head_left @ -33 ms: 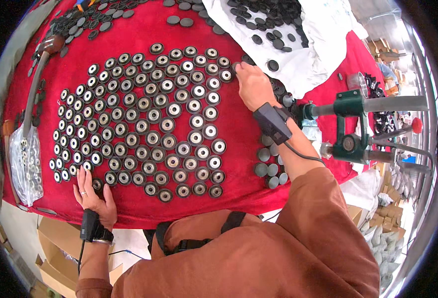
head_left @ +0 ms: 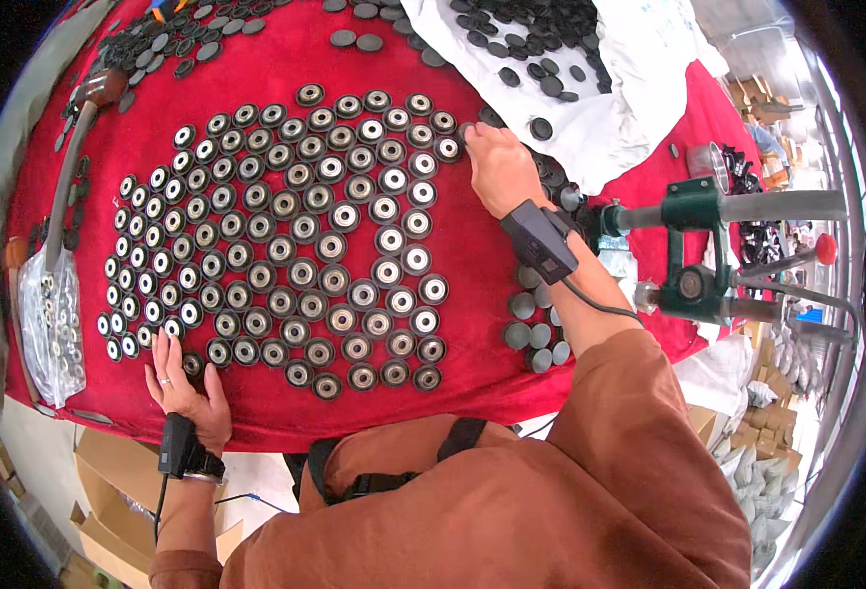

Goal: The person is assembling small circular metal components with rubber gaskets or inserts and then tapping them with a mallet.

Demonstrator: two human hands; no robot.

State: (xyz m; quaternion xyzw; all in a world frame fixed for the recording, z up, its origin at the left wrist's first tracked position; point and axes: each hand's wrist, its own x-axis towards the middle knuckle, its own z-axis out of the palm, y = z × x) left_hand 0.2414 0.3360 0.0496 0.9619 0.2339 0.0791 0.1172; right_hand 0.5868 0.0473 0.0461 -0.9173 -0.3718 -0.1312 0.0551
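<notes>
Black wheels with metal bearings in their centres (head_left: 304,228) lie in close, uneven rows on a red cloth (head_left: 482,324). At the near left of the rows, my left hand (head_left: 189,398) rests open. Its fingertips touch the edge of the group, and one wheel (head_left: 192,364) lies between the thumb and the fingers. My right hand (head_left: 502,169) is closed in a pinch at the far right end of the rows. The dark edge of a black round piece (head_left: 467,133) shows at its fingertips; the fingers hide most of it.
A green press with metal bars (head_left: 693,245) stands at the right. Black discs lie on a white sheet (head_left: 600,128) at the far right, with more discs (head_left: 517,336) under my right forearm. A mallet (head_left: 70,177) and a bag of bearings (head_left: 52,329) lie left.
</notes>
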